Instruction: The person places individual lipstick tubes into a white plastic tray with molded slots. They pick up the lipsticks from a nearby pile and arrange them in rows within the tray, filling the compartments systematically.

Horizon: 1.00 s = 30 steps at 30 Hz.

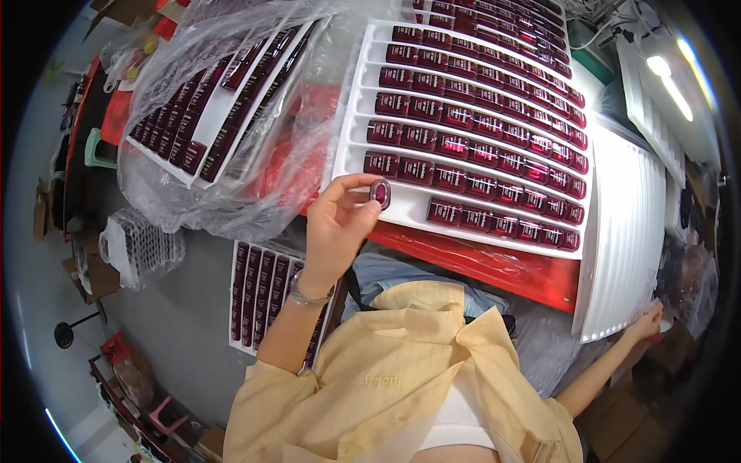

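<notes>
Left hand (pixel 337 218) mid-frame has its fingers pinched on a small dark red box (pixel 380 192), right at the white tray's (pixel 353 116) lower-left corner. Right hand (pixel 647 320), far lower right, touches stacked empty trays (pixel 627 231); can't tell its grip.

The left hand (pixel 340 220) was raised ahead of the chest, wrist bent back, a metal bracelet (pixel 309 297) around it; thumb and forefinger were pinched together at the fingertips (pixel 369 185), the other fingers curled loosely below them; the forearm rose bare from a rolled yellow sleeve (pixel 278 386); the right arm stretched far out to the side and low, elbow nearly straight; the right hand (pixel 647 320) was curled at its end, its grip unclear.
</notes>
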Tool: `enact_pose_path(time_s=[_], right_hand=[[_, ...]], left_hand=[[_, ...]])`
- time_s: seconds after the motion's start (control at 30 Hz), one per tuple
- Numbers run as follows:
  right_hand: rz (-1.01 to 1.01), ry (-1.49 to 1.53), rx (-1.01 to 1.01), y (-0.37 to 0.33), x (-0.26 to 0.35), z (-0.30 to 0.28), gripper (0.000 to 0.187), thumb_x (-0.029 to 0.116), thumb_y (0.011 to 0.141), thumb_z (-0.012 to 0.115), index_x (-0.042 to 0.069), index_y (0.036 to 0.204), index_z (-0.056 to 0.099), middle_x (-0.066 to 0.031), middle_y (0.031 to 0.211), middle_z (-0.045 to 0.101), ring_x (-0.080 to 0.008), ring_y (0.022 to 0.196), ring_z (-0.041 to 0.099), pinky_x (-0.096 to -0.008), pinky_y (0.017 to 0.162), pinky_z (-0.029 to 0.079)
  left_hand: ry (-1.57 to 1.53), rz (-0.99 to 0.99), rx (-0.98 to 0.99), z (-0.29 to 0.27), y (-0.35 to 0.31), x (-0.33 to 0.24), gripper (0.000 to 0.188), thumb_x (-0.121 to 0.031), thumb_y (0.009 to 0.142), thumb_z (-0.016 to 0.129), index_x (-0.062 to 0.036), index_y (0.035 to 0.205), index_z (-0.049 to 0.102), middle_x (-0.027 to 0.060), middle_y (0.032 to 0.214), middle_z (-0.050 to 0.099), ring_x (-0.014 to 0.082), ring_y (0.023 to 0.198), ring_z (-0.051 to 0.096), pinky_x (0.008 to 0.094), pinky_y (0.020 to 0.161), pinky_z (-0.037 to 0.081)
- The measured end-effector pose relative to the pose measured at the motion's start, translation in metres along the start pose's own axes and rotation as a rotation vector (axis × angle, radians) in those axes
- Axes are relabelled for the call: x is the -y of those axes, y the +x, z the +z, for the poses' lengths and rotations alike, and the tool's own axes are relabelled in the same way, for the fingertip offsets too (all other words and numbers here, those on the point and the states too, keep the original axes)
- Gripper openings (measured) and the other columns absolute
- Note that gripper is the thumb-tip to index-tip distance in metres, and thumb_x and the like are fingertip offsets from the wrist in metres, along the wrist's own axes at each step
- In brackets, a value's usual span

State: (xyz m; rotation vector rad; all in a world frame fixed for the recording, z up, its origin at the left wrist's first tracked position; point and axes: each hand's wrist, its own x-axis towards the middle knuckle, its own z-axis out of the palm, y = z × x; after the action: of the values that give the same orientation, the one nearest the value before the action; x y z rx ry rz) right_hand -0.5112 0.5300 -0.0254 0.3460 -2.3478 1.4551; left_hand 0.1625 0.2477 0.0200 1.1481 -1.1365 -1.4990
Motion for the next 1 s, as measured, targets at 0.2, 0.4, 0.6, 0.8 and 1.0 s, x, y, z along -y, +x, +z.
enact_pose_path(time_s=[0.2, 0.4, 0.6, 0.8, 1.0], right_hand=[[0.622, 1.178, 0.785, 0.107, -0.085, -0.05, 0.044, 0.053, 0.087, 0.053, 0.012, 0.099, 0.065, -0.0136, 0.096, 0.068, -0.0338, 0.081, 0.065, -0.0565, 0.062, 0.051], [0.594, 1.055, 0.918, -0.01, 0.091, 0.016, 0.022, 0.026, 0.094, 0.057, 0.004, 0.096, 0.059, -0.007, 0.089, 0.057, -0.02, 0.087, 0.054, -0.0259, 0.064, 0.045], [0.491, 0.878, 1.079, -0.158, 0.21, 0.069, 0.019, 0.026, 0.096, 0.054, 0.008, 0.101, 0.059, -0.0023, 0.083, 0.055, -0.0107, 0.078, 0.053, -0.0183, 0.055, 0.041], [0.431, 0.802, 1.481, -0.293, 0.307, 0.121, 0.015, 0.022, 0.094, 0.057, 0.008, 0.088, 0.056, -0.0002, 0.073, 0.058, -0.0055, 0.059, 0.049, -0.0184, 0.051, 0.036], [0.238, 0.791, 1.629, -0.357, 0.352, 0.126, 0.012, 0.0, 0.084, 0.063, 0.004, 0.075, 0.056, -0.0016, 0.069, 0.06, -0.004, 0.057, 0.05, -0.0195, 0.05, 0.039]], left_hand=[[0.854, 0.53, 0.023, 0.01, 0.006, 0.007, 0.038, -0.003, 0.074, 0.072, 0.0001, 0.109, 0.058, 0.0129, 0.109, 0.06, 0.0267, 0.102, 0.06, 0.0353, 0.087, 0.05], [0.95, 0.679, -0.041, -0.003, 0.011, -0.01, 0.047, -0.017, 0.071, 0.078, -0.0018, 0.113, 0.061, 0.014, 0.109, 0.06, 0.0321, 0.104, 0.057, 0.0408, 0.089, 0.046], [1.67, 0.547, -0.797, -0.136, 0.062, -0.075, 0.036, -0.024, 0.084, 0.067, -0.0002, 0.111, 0.064, 0.0154, 0.108, 0.058, 0.0335, 0.101, 0.054, 0.0409, 0.086, 0.043], [1.509, 0.471, -0.769, -0.167, 0.039, -0.052, 0.03, -0.026, 0.082, 0.069, -0.002, 0.1, 0.065, 0.0125, 0.103, 0.062, 0.0303, 0.096, 0.055, 0.0435, 0.084, 0.042], [1.191, 0.676, -0.836, -0.149, 0.039, -0.063, 0.018, -0.011, 0.079, 0.071, -0.0033, 0.093, 0.064, 0.007, 0.088, 0.064, 0.0225, 0.083, 0.057, 0.0354, 0.079, 0.045]])
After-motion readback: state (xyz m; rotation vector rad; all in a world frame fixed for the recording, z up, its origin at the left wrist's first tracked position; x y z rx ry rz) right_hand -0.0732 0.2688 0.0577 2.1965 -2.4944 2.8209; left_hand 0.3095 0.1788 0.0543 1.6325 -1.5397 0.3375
